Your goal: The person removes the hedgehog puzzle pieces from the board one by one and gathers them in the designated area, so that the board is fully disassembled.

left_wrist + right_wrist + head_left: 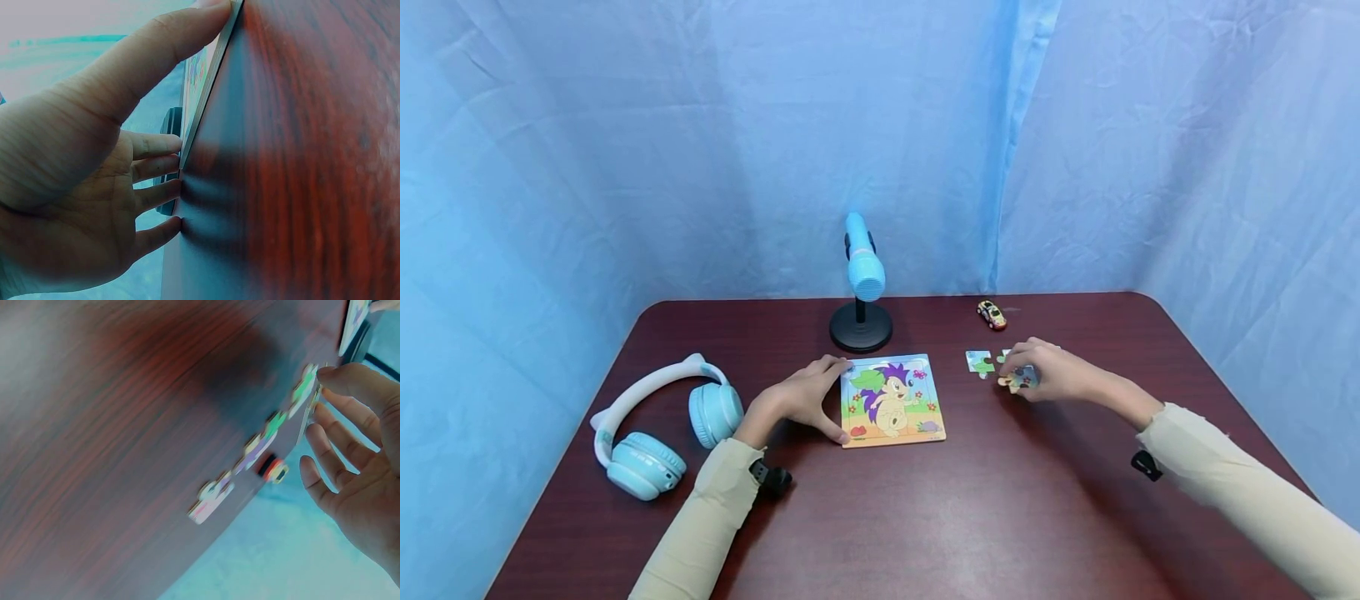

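Note:
A square puzzle board (891,402) with a purple-haired hedgehog picture lies flat at the middle of the table. My left hand (808,398) spans its left side, fingers extended near the upper left corner. The left thumb (187,37) rests on the board's near corner. To the right, my right hand (1051,369) pinches a thin puzzle piece (308,415) between thumb and fingertips, seen nearly edge-on in the right wrist view. Several loose puzzle pieces lie beside and under this hand, among them a blue-green piece (980,362) and a pink-white piece (210,503).
A light blue microphone (866,271) on a round black stand (861,329) is behind the board. White-and-blue headphones (643,462) lie at the left. Near the table's back edge sits a small toy car (992,315). Blue curtains (760,150) surround the table.

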A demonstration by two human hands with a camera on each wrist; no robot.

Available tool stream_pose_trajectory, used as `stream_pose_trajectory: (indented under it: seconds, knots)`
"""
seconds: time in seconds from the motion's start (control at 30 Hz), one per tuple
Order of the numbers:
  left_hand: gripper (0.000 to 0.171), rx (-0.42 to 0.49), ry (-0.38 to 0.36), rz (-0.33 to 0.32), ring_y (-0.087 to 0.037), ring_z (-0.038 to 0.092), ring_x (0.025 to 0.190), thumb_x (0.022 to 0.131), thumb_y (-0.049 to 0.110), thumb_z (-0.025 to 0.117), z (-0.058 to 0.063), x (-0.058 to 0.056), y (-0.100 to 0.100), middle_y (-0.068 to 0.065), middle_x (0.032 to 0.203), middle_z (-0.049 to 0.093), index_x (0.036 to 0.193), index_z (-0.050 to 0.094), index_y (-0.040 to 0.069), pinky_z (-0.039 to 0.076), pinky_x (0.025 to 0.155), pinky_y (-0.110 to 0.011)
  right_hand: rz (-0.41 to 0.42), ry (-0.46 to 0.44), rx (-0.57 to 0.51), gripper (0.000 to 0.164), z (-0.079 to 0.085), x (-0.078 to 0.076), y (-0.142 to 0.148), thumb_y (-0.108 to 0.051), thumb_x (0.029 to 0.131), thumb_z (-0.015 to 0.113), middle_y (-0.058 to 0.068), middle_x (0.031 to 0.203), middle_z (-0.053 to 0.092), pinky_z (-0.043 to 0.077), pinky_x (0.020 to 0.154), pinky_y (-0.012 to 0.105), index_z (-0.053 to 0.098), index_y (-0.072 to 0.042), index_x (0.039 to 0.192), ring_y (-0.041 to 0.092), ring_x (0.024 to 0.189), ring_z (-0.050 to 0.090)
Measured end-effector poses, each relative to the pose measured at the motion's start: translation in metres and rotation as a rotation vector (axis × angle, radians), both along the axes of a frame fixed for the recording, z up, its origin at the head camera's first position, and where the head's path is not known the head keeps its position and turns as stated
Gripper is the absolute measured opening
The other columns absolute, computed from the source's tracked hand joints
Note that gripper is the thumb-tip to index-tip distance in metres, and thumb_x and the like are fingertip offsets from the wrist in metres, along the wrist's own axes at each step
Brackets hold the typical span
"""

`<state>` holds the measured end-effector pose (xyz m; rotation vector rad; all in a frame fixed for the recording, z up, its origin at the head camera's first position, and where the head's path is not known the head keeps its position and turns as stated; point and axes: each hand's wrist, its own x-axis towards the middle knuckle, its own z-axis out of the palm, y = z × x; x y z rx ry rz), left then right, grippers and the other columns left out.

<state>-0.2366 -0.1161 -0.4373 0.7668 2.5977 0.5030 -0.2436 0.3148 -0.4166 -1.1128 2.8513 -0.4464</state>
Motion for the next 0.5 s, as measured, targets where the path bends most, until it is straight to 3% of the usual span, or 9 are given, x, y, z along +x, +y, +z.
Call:
stream_pose_trajectory:
  seconds: [0.2, 0.5]
  knots:
    - [0.12, 0.0, 0.002, -0.003, -0.033, 0.04, 0.142, 0.072, 0.054, 0.089, -0.001, -0.001, 0.0, -0.016, 0.16, 0.032, 0.161, 0.025, 0.008, 0.039, 0.117, -0.053, -0.044, -0.012, 0.01, 0.028, -0.002, 0.002, 0.024, 0.0, 0.076, 0.081, 0.0, 0.104, 0.07, 0.051, 0.077, 0.037, 0.078, -0.012, 0.101, 0.021, 0.094, 0.056]
    - [0.12, 0.005, 0.007, -0.004, -0.034, 0.039, 0.142, 0.073, 0.054, 0.089, -0.001, -0.001, -0.001, -0.017, 0.161, 0.031, 0.162, 0.024, 0.007, 0.039, 0.117, -0.053, -0.129, -0.07, 0.064, 0.027, -0.005, 0.005, 0.045, -0.003, 0.078, 0.082, 0.002, 0.109, 0.072, 0.053, 0.083, 0.044, 0.079, -0.013, 0.103, 0.023, 0.1, 0.057]
